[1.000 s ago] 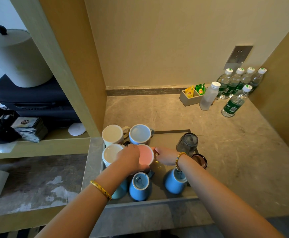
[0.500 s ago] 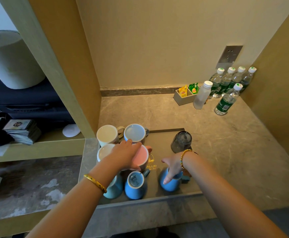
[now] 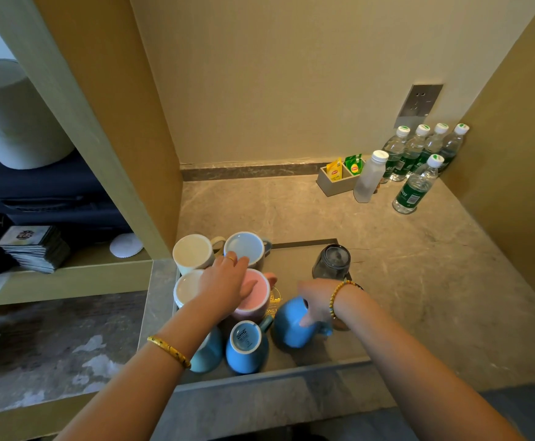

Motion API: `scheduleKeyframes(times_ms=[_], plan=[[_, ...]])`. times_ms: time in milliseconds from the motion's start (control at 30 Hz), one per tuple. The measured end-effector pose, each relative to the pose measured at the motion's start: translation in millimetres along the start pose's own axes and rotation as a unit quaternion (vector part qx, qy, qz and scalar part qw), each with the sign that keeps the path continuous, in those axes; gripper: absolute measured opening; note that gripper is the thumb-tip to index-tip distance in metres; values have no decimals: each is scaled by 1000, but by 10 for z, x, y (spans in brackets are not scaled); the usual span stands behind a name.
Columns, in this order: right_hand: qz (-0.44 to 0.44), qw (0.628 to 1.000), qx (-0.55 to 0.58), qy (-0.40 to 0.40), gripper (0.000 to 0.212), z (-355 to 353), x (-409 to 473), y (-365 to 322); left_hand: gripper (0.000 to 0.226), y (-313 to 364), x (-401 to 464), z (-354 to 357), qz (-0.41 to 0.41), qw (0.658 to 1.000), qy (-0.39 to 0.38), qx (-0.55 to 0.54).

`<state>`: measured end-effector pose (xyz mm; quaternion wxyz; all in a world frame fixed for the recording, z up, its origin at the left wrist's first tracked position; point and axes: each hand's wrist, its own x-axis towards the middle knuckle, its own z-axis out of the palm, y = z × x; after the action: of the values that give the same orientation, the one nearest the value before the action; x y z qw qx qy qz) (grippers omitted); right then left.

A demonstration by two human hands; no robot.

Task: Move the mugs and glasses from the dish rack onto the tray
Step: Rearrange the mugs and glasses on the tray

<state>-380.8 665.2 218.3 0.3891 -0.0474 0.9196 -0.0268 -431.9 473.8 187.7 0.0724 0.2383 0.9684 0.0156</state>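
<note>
1. Tray (image 3: 304, 249) sits on the worktop (image 3: 419, 281), already loaded: cream mug (image 3: 193, 251) and pale-blue mug (image 3: 245, 248) at the back left, white mug (image 3: 187, 286) and pink mug (image 3: 253, 294) in front of them, teal mug (image 3: 210, 351) and a blue mug (image 3: 247, 346) upside down at the near edge.
2. Your right hand (image 3: 315, 305) grips a tilted blue mug (image 3: 290, 326), fingers curled on its body; judging by the tilt, it's not set down yet.
3. Your left hand (image 3: 226, 284) lies over the pink mug, fingers relaxed and spread, not clamped on it.
4. Glass (image 3: 331, 262) stands at the tray's far right corner; can't tell if it's fully on the tray.
5. No dish rack in view, so you can't confirm what's left. Looks near done.
6. Bottles (image 3: 419, 160) and tea box (image 3: 339, 183) are well apart at the back.
</note>
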Motion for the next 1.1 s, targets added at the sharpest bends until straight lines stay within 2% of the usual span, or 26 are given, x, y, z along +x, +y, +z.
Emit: scheduleKeyframes(times_ms=[133,267,367,533,767,1100], plan=[[-2,995,37,93,57,-367,-18,148,56,-39,101,-51,-22,996,35,-75],[-8,980,70,187,56,-680,54,275,70,-64,306,-124,-55,991,4,-126],[-21,971,37,236,59,-804,204,308,79,-67,450,-131,-74,984,-34,-160],[-31,972,19,231,61,-767,540,318,89,2,567,-70,-65,987,-82,-121],[-35,979,-14,202,67,-516,959,355,82,-4,622,-90,-86,982,-114,-123],[-57,969,-17,242,56,-396,1156,267,81,32,626,-73,-99,983,-102,-114]])
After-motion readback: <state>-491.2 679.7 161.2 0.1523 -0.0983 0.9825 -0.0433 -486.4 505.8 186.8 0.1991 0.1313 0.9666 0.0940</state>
